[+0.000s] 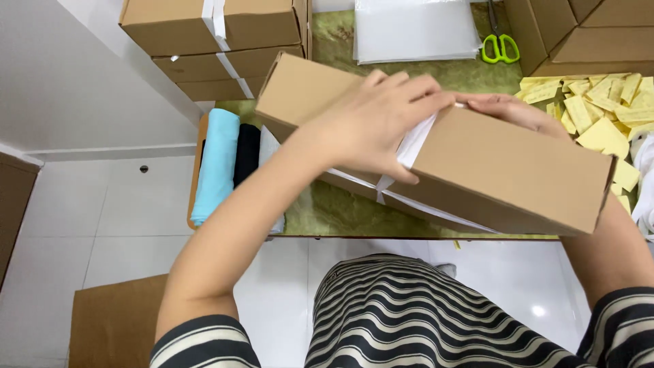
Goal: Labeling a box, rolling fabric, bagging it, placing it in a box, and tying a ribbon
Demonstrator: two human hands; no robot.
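Here, well to the left of the grip, rolled garments in pale blue, black and white lie side by side near the counter edge, and beyond them, up and left of the hands, stacked brown boxes bound with white tape stand at the back. The left hand lies spread over the top of a long brown cardboard box, its fingers pressing a white strap that runs across the lid and down the near side; the hand is pressed flat against box and strap rather than closed around either. The box itself is held tilted just above the counter, in front of the person's striped shirt. The right hand rests on the far upper edge of the box, fingers laid along the cardboard; most of it is hidden behind the box, so how firmly it holds cannot be told. The box looks stiff and fairly light, with smooth sides that could slip, so it is best steadied at its edges and corners. Beyond the grip lie a clear plastic sheet and green-handled scissors. To the right of the grip, yellow paper tags are heaped loosely, with more brown boxes behind them.
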